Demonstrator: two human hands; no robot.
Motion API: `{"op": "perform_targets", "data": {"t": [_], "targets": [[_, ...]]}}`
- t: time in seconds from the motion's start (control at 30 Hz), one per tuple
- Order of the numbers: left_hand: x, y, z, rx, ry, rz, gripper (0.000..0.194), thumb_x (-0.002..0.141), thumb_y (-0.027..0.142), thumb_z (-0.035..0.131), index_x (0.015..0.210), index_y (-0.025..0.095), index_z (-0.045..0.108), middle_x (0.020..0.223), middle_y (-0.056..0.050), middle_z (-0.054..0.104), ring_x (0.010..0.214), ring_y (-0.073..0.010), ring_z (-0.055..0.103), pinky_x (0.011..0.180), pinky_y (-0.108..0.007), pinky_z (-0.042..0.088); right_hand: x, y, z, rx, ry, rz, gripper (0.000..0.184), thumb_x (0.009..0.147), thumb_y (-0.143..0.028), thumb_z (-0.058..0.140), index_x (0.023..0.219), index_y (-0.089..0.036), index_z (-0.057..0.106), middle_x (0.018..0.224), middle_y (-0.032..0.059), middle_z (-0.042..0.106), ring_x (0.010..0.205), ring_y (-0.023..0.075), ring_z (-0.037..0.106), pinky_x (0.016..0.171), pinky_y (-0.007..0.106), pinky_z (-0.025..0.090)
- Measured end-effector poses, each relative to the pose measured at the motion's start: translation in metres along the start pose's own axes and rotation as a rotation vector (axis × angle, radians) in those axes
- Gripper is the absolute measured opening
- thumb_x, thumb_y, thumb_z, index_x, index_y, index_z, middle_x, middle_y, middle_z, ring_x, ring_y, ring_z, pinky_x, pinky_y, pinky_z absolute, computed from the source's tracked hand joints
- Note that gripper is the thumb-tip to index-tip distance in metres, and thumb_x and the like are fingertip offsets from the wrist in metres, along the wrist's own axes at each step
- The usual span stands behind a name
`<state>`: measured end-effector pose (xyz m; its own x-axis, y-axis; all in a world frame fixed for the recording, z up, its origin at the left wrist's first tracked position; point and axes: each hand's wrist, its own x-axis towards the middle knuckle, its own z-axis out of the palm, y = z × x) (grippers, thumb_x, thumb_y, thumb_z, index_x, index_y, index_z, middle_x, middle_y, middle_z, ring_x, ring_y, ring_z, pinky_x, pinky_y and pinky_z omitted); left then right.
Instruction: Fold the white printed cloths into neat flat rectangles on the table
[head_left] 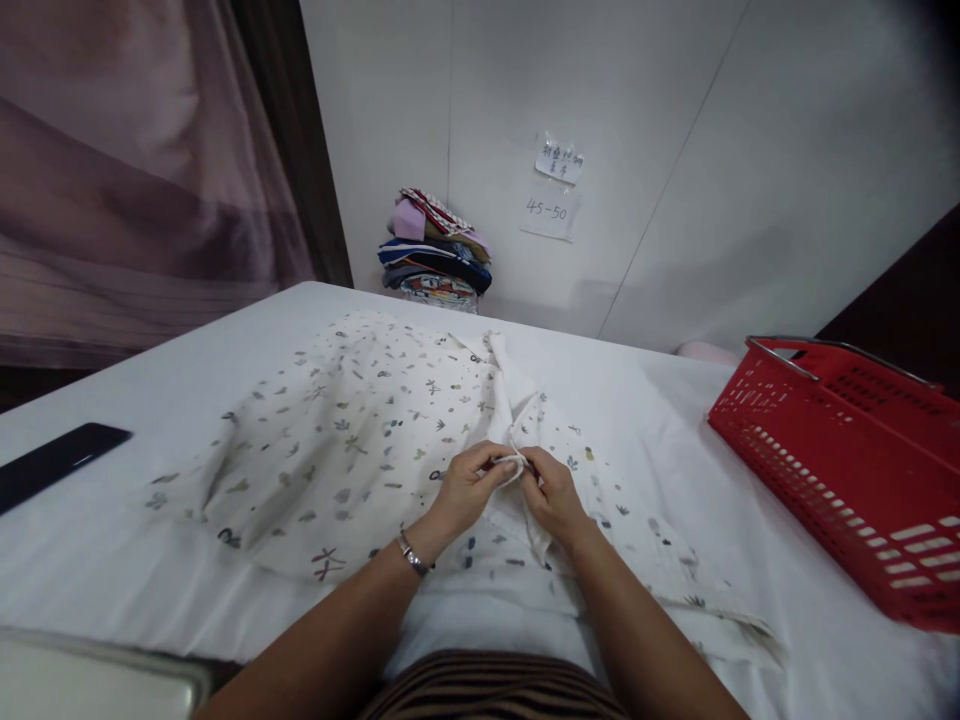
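Note:
A white garment with small printed plant and animal-like motifs lies spread across the white-covered table. Near its middle, a plain white band of the cloth runs lengthwise. My left hand is closed in a pinch on the edge of this band, fingertips curled around the fabric. Facing it, my right hand pinches the same edge a little to the right, so the two sets of fingertips almost meet. A small fold of cloth shows between them. Whether a button or other fastener is under the fingers, I cannot tell.
A red plastic basket with a metal handle stands at the right. On the left lies a black phone-like object. Folded clothes are stacked against the back wall, beside paper signs. A pinkish curtain hangs at the left.

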<state>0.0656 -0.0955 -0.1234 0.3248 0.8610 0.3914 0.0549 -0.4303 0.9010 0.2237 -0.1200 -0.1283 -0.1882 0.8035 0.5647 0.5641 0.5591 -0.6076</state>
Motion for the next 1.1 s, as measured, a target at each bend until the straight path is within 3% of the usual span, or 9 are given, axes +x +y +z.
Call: {"op": "perform_targets", "data": {"t": [0.23, 0.67, 0.83, 0.97, 1.1], "targets": [[0.0, -0.003, 0.001, 0.001, 0.027, -0.038, 0.012, 0.08, 0.029, 0.06, 0.081, 0.018, 0.063, 0.074, 0.001, 0.063, 0.068, -0.0108, 0.056, 0.065, -0.021, 0.044, -0.002, -0.002, -0.003, 0.027, -0.045, -0.028, 0.02, 0.084, -0.016, 0.042, 0.099, -0.019, 0.055, 0.083, 0.0039, 0.058, 0.073, 0.0153, 0.053, 0.067, 0.027, 0.043], [0.001, -0.002, -0.003, 0.17, -0.004, 0.145, 0.014, 0.085, 0.03, 0.055, 0.08, 0.019, 0.062, 0.074, -0.001, 0.061, 0.072, -0.0124, 0.055, 0.068, -0.024, 0.042, -0.002, -0.004, -0.004, -0.004, -0.052, 0.001, 0.02, 0.089, -0.028, 0.042, 0.098, -0.018, 0.057, 0.08, 0.0037, 0.06, 0.066, 0.0137, 0.053, 0.062, 0.026, 0.043], [0.002, 0.0, -0.003, 0.149, -0.005, 0.104, 0.012, 0.083, 0.03, 0.056, 0.081, 0.019, 0.062, 0.075, -0.001, 0.06, 0.069, -0.0121, 0.053, 0.064, -0.023, 0.042, 0.002, -0.009, -0.005, -0.07, -0.016, -0.055, 0.018, 0.091, -0.024, 0.038, 0.097, -0.019, 0.055, 0.08, 0.0051, 0.063, 0.071, 0.0157, 0.058, 0.064, 0.026, 0.046], [0.011, -0.001, -0.009, 0.148, -0.064, 0.039, 0.011, 0.082, 0.023, 0.055, 0.089, 0.02, 0.063, 0.075, 0.001, 0.059, 0.064, -0.0108, 0.052, 0.06, -0.021, 0.041, 0.006, -0.021, -0.021, -0.214, -0.01, -0.172, 0.017, 0.091, -0.019, 0.035, 0.096, -0.019, 0.052, 0.077, 0.0053, 0.062, 0.067, 0.0158, 0.058, 0.06, 0.026, 0.045], [0.034, -0.003, -0.018, 0.256, -0.235, 0.111, 0.021, 0.079, 0.011, 0.049, 0.091, 0.022, 0.062, 0.088, 0.0, 0.062, 0.077, -0.0127, 0.057, 0.069, -0.023, 0.045, 0.005, -0.036, -0.051, -0.336, -0.019, -0.279, 0.016, 0.09, -0.014, 0.035, 0.093, -0.02, 0.049, 0.071, 0.0038, 0.058, 0.062, 0.016, 0.055, 0.055, 0.026, 0.044]]}}
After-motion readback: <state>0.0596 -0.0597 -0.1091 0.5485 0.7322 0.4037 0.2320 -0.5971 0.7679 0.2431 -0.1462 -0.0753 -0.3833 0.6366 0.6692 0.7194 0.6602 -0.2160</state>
